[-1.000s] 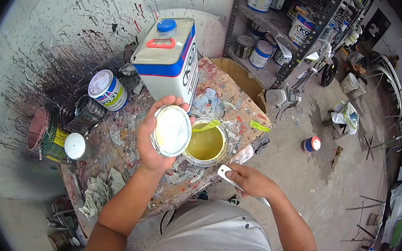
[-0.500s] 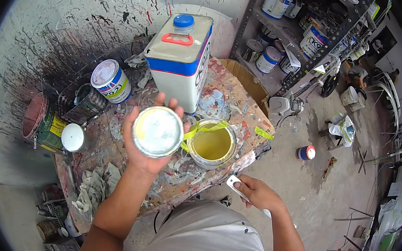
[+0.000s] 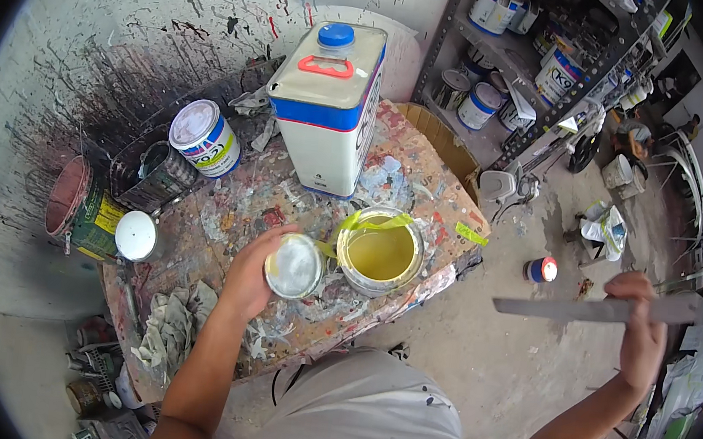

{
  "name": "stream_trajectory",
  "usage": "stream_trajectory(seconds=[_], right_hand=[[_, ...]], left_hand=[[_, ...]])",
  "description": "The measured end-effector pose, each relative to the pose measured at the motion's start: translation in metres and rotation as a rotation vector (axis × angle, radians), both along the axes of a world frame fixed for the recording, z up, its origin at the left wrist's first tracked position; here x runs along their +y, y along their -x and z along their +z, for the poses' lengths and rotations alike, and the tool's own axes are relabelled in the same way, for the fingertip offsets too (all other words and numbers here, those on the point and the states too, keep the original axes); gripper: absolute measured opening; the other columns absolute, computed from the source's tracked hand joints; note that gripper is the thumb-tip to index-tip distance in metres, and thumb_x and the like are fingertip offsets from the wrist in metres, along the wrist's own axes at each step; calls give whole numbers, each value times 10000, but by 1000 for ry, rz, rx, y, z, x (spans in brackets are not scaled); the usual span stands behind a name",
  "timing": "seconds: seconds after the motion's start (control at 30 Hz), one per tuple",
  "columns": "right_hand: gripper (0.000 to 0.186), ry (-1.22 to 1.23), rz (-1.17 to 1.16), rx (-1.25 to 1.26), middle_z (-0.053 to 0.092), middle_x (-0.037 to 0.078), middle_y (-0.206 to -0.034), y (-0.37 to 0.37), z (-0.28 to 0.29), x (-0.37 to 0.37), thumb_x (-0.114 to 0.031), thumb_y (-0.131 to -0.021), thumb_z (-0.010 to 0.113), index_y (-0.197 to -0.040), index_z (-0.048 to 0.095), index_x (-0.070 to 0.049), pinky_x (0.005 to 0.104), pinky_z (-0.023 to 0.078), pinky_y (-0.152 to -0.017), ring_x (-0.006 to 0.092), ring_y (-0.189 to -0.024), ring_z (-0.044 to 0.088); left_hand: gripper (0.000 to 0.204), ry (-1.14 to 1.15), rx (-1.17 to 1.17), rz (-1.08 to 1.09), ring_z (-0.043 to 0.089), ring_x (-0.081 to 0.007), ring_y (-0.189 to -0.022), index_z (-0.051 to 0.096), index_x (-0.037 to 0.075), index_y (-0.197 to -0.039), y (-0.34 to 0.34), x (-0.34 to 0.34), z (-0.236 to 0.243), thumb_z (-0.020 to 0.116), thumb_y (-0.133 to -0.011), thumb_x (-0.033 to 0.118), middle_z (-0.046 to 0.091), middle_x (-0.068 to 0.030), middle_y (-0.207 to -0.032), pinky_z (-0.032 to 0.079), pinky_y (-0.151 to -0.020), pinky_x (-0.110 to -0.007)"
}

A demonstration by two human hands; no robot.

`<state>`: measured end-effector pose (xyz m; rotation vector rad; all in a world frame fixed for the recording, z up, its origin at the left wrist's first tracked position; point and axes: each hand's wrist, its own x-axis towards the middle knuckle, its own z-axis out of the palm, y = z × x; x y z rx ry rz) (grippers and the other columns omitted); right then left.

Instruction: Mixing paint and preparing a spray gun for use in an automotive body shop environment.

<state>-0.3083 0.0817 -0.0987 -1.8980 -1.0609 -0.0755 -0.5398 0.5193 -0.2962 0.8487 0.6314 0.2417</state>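
L hand (image 3: 251,279), left of can (image 3: 374,288), fingers clamped on lid (image 3: 294,268); R hand (image 3: 641,328), right of can, gripping strip (image 3: 559,309) — long axis approx. horiz., tip twd can.

A tall can (image 3: 321,153) is blocking the table's (image 3: 234,208) back edge. An open can (image 3: 373,286) is obstructing the front edge. A narrow passage is running between both cans.

Light was soft, moderately bright; dark grey perforated-metal shelving (image 3: 500,53) sat dim inside. Long flat grey blade (image 3: 563,308) looked motion-blurred. Fisheye bent the periphery, corners black, far right soft.
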Motion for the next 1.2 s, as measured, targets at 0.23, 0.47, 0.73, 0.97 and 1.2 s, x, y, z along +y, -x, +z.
stream_trajectory(seconds=[0.23, 0.47, 0.73, 0.97, 1.2], right_hand=[[486, -682, -296, 116, 512, 33, -942, -6, 39, -45, -465, -996, 594, -1183, 482, -30, 190, 422, -513, 74, -610, 454], [500, -469, -35, 514, 650, 124, -864, 21, -41, 11, -323, -915, 741, -1146, 506, 52, 308, 600, -548, 244, -667, 699], [284, 395, 130, -17, 707, 151, -916, 55, 2, 114, -183, -842, 757, -1038, 684, 8, 395, 546, -699, 326, -770, 700], [199, 379, 356, 42, 702, 141, -880, 61, -32, 143, -105, -837, 743, -1011, 708, -17, 408, 558, -673, 340, -750, 681], [214, 443, 491, -46, 704, 133, -888, 53, -27, 150, -114, -846, 737, -1042, 711, -31, 410, 560, -701, 330, -786, 690]], left_hand=[[963, -1281, -28, -118, 415, -337, -1425, 312, -28, -1525, -6, -35, 43, 855, -788, 269, 408, -247, -1532, 307, -1181, -401], [1248, -1125, -7, -304, 410, -394, -1414, 179, -2, -1560, -48, -75, 61, 943, -644, 366, 354, -263, -1550, 332, -1171, -441], [1133, -1372, -227, -396, 432, -406, -1389, 282, 25, -1501, -54, -99, 60, 953, -615, 248, 424, -253, -1487, 365, -1153, -449], [1094, -1451, -313, -367, 372, -428, -1421, 290, 36, -1472, -57, -100, 60, 947, -614, 210, 327, -264, -1537, 346, -1165, -473], [1129, -1467, -238, -342, 324, -414, -1454, 287, 44, -1472, -54, -99, 57, 963, -590, 244, 306, -256, -1555, 302, -1191, -479]])
